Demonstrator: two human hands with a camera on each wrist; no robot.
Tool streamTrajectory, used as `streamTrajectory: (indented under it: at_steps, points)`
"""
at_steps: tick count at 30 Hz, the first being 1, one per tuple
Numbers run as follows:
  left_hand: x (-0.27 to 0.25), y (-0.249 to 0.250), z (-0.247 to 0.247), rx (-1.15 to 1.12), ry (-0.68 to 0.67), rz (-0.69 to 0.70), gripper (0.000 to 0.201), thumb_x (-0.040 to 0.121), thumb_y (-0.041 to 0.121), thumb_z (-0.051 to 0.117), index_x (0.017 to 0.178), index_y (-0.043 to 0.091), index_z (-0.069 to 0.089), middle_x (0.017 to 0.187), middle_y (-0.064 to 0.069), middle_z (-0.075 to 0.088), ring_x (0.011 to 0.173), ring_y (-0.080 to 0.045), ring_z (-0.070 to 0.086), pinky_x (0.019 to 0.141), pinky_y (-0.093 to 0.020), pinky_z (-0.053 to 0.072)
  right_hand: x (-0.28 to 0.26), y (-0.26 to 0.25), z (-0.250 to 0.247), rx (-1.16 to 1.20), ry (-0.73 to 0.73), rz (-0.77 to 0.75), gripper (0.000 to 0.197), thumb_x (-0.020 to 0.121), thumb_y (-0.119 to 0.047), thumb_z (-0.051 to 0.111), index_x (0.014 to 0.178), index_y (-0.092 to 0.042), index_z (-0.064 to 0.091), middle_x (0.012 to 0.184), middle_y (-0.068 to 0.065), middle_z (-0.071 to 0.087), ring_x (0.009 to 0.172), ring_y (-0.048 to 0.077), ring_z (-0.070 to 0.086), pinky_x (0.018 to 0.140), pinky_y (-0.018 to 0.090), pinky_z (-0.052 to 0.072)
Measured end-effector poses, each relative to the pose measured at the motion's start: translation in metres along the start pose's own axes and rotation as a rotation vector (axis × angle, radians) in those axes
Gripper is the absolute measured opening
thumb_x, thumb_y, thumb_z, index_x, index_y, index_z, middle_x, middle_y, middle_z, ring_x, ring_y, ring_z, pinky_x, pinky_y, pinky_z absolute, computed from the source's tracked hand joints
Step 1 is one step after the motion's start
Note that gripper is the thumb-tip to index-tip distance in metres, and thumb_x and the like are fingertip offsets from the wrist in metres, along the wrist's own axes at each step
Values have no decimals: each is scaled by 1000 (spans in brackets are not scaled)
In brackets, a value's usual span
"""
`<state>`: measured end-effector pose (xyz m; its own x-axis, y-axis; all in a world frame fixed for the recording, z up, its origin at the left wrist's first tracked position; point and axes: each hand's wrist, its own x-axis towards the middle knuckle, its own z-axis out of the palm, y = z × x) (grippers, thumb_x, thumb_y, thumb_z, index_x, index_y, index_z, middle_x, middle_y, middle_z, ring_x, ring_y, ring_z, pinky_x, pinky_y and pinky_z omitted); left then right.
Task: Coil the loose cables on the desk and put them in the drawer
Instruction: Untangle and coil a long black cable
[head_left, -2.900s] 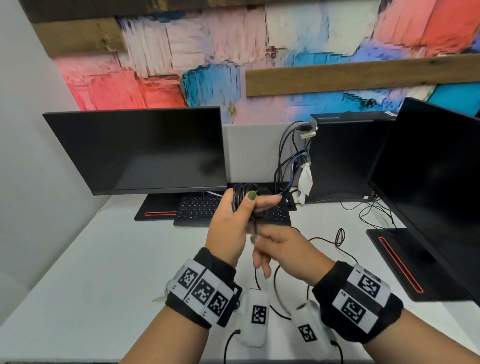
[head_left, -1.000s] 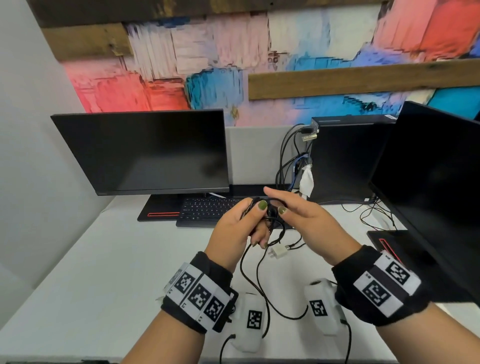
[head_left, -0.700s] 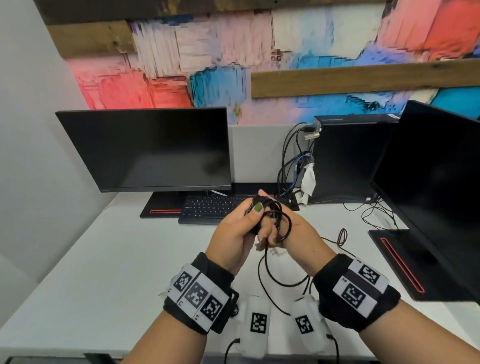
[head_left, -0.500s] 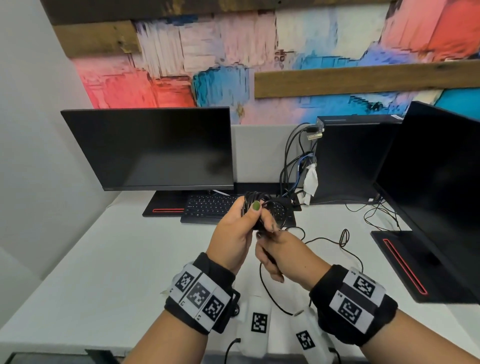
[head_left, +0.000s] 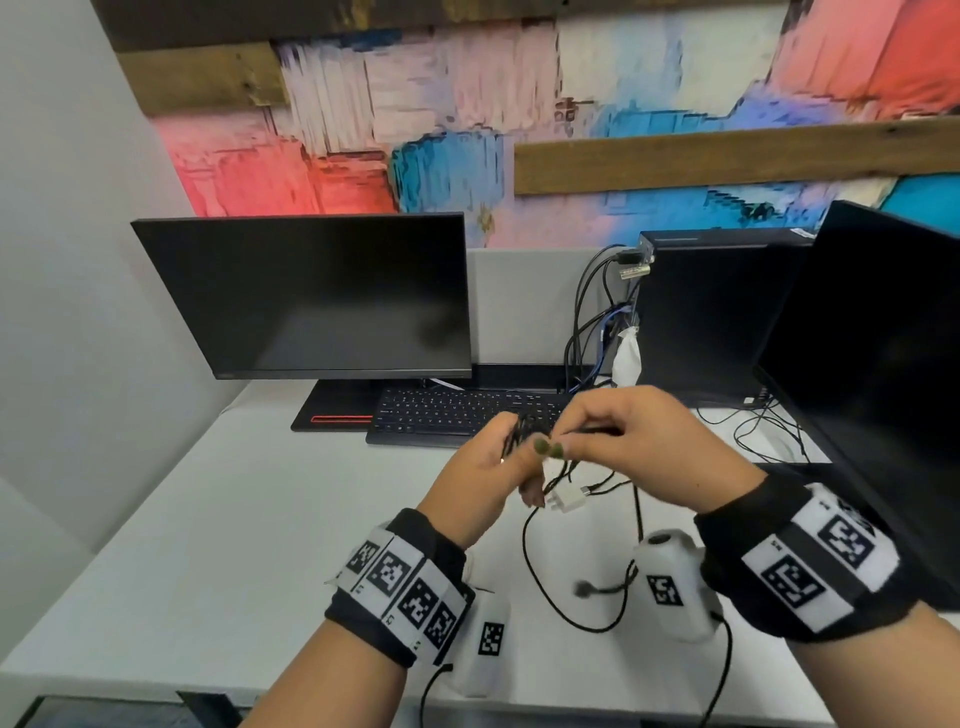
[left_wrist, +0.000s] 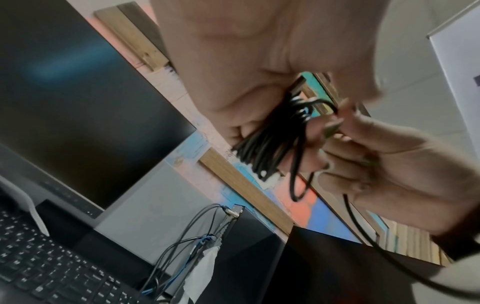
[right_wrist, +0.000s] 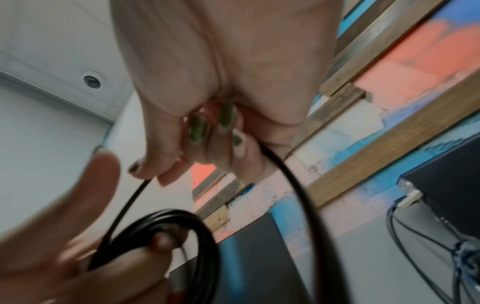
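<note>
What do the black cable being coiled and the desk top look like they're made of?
Black cable: thin round cord with a smooth, slightly shiny jacket, probably rubber or soft plastic, since it bends into tight loops in the left hand while the right hand pinches a strand. Desk top: flat, plain white, matte with no grain, likely laminate, though it's hard to be sure.

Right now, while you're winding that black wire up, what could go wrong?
Three things, perhaps. The bundle of black cable loops sits only in the left hand, so a loose grip could let it spring apart. The right hand pinches just one strand, which could slip. The dangling tail with the small white plug might snag the thin black wires lying on the white desk.
</note>
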<state>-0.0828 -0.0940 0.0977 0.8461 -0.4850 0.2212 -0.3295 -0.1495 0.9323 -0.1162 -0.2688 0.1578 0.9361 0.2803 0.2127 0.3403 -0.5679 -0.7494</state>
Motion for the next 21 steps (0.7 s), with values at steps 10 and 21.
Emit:
streamTrajectory:
  at_steps: [10, 21]
  points:
    - [8, 19, 10, -382, -125, 35, 18, 90, 18, 49, 90, 0, 50, 40, 2, 36, 39, -18, 41, 51, -21, 40, 4, 34, 1, 108, 285, -39, 32, 93, -9, 54, 95, -38, 69, 91, -23, 68, 91, -2, 63, 80, 12, 47]
    - [18, 18, 5, -718, -84, 95, 28, 85, 35, 63, 75, 9, 63, 44, 2, 41, 44, -14, 47, 65, -24, 46, 12, 38, 30, 514, 162, -29, 43, 85, 7, 52, 89, -29, 75, 83, -7, 72, 90, 9, 65, 90, 27, 51]
